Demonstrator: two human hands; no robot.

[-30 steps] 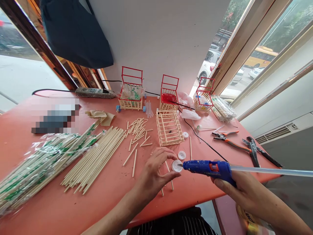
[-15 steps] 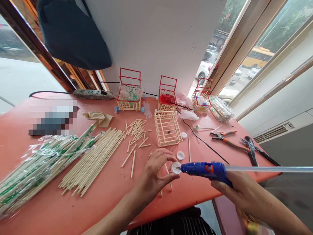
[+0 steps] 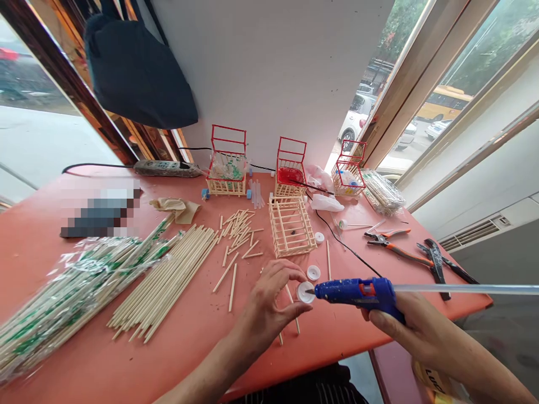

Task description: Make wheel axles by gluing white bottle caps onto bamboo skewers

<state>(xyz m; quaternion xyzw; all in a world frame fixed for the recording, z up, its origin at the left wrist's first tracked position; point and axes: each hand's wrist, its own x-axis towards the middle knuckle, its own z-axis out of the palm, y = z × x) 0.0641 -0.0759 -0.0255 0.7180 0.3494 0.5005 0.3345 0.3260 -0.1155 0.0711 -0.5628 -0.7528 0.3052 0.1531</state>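
Between the thumb and fingertips of my left hand (image 3: 275, 292) is a white bottle cap (image 3: 304, 294), its hollow side facing up. My right hand (image 3: 404, 320) is wrapped round a blue glue gun (image 3: 357, 290), with a long clear glue stick (image 3: 458, 288) sticking out of its back. The nozzle points left and reaches into the cap; whether it touches the bottom I cannot tell. Another white cap (image 3: 313, 272) lies just beyond, and a third cap (image 3: 319, 238) sits farther back. Thin wooden sticks (image 3: 298, 324) lie partly under my left hand.
A crate of wooden sticks (image 3: 290, 227) stands mid-table. Behind it are several red-topped stick carts (image 3: 227, 185). Cut pieces (image 3: 238, 230), long sticks (image 3: 164, 280) and bagged sticks (image 3: 76, 280) lie left. Pliers (image 3: 396, 247) and cutters (image 3: 438, 264) lie right; a black cord (image 3: 349, 247) crosses the table.
The view has shifted slightly, so everything sits a little lower and to the right. My hands keep the cap and glue gun in nearly the same position relative to each other.
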